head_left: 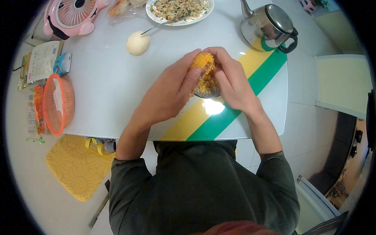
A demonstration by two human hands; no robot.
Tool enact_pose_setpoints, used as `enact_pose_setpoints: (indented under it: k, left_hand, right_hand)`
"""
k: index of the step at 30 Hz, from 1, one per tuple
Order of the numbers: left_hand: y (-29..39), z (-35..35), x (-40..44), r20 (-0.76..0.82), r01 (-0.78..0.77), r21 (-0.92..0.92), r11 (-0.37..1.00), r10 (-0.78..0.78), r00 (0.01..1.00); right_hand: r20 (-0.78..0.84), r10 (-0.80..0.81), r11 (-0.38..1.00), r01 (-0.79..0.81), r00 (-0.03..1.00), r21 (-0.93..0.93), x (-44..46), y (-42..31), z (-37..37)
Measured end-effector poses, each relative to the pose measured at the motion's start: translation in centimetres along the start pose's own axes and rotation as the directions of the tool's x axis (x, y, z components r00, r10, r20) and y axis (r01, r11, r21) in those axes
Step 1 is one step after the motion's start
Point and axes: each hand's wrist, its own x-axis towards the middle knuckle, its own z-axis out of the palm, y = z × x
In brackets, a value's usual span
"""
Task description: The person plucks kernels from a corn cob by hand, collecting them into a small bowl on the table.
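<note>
An ear of corn (203, 61) is held between my hands over the near part of the table, some of its rows stripped to bare cob. My left hand (168, 88) wraps round the cob with its thumb along the near side. Curled against the cob's right side, my right hand (234, 80) has its fingertips partly hidden behind the corn. Just beneath is a small metal bowl (208, 95) with loose yellow kernels (207, 84) in it, partly covered by my hands.
A white bun (138, 43) lies near a plate of fried rice (180, 8) with a spoon (166, 22). At right stands a metal kettle (270, 28). Leftward are a pink fan (76, 17), an orange basket (58, 103) and packets (43, 60).
</note>
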Motion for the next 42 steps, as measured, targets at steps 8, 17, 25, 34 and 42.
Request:
enact_pose_setpoints:
  k: [8, 17, 25, 34, 42]
  left_hand:
    - [0.4, -0.4, 0.0, 0.034, 0.035, -0.043, 0.998, -0.033, 0.999]
    - [1.6, -0.5, 0.1, 0.071, 0.028, -0.061, 0.998, -0.024, 0.997]
    - [1.0, 0.4, -0.1, 0.011, -0.033, 0.045, 0.998, 0.033, 0.999]
    - [0.5, 0.4, -0.2, 0.008, -0.062, 0.053, 0.997, 0.062, 0.998]
    - [0.4, 0.0, -0.4, -0.003, -0.001, 0.003, 1.0, 0.001, 1.0]
  right_hand:
    - [0.011, 0.006, 1.0, -0.006, 1.0, 0.016, 0.2, -0.4, -0.1]
    - [-0.029, -0.071, 0.98, 0.065, 0.997, -0.188, 0.0, 0.1, 0.2]
    - [-0.054, -0.037, 0.954, 0.019, 0.998, -0.298, 0.0, -0.3, 1.0]
    - [-0.081, 0.025, 0.981, -0.04, 0.996, -0.189, -0.1, 0.2, 0.7]
    - [-0.05, -0.008, 0.996, 0.012, 0.999, 0.093, 0.1, 0.1, 0.2]
